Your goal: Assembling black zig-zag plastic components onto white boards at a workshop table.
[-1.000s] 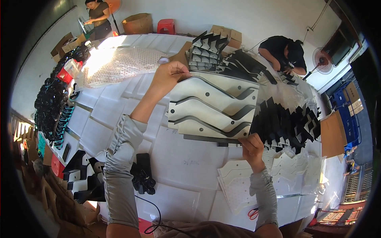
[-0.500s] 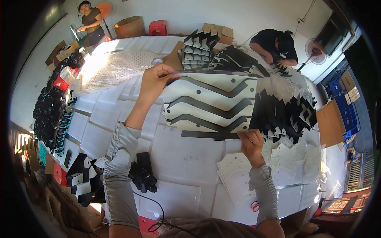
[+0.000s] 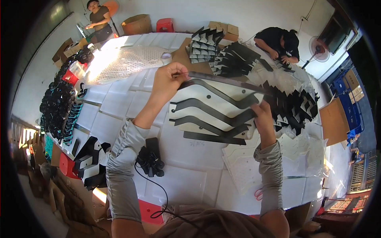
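Here the left hand (image 3: 168, 79) pinches the far left end of a long, thin dark strip (image 3: 222, 78), fingers closed on it, while the right hand (image 3: 262, 112) grips the strip's other end near the right side of the bench (image 3: 190, 170). The strip is lifted just above a white panel with black wavy bands (image 3: 210, 115), which lies flat in the middle of the bench. Stacks of black angular parts (image 3: 295, 107) crowd the right edge beside the right hand, and more stacks (image 3: 222, 51) stand toward the far edge. A bundle of black clips with a cable (image 3: 151, 158) rests near the left forearm. White perforated sheets (image 3: 127, 61) lie toward the far left corner. A person in black (image 3: 278, 41) bends over the far right corner; another person (image 3: 99, 20) stands beyond the far left corner.
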### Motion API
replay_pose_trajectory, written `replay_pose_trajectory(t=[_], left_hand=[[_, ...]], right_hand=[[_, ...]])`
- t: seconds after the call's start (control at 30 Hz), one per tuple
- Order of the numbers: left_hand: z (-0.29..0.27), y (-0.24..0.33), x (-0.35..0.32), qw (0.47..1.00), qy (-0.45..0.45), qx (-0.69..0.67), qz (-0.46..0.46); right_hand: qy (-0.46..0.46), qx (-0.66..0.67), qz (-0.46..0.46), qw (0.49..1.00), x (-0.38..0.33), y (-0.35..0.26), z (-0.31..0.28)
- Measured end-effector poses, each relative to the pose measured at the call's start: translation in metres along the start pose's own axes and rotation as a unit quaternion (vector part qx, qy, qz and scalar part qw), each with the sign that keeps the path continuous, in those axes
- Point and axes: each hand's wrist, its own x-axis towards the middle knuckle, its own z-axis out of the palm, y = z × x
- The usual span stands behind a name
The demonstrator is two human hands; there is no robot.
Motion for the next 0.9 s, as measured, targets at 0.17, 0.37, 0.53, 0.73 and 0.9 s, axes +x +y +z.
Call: replay_pose_trajectory(t=[0.17, 0.37, 0.53, 0.73, 0.9], left_hand=[[-0.014, 0.017, -0.011, 0.997, -0.028, 0.061, -0.041], [-0.014, 0.032, -0.012, 0.993, -0.039, 0.094, -0.055], [-0.01, 0.022, -0.012, 0.998, -0.013, 0.005, -0.055], [-0.006, 0.031, -0.012, 0.99, -0.04, -0.025, -0.13], [-0.004, 0.029, -0.011, 0.997, -0.026, 0.0, -0.07]], right_hand=[[0.052, 0.009, -0.12, 0.991, -0.014, -0.012, 0.013], [0.092, -0.015, -0.128, 0.987, -0.025, -0.032, 0.023], [0.1, -0.047, -0.138, 0.984, -0.022, -0.033, 0.027], [0.094, -0.034, -0.143, 0.985, -0.018, -0.027, 0.016], [0.094, 0.003, -0.149, 0.984, -0.016, -0.021, 0.011]])
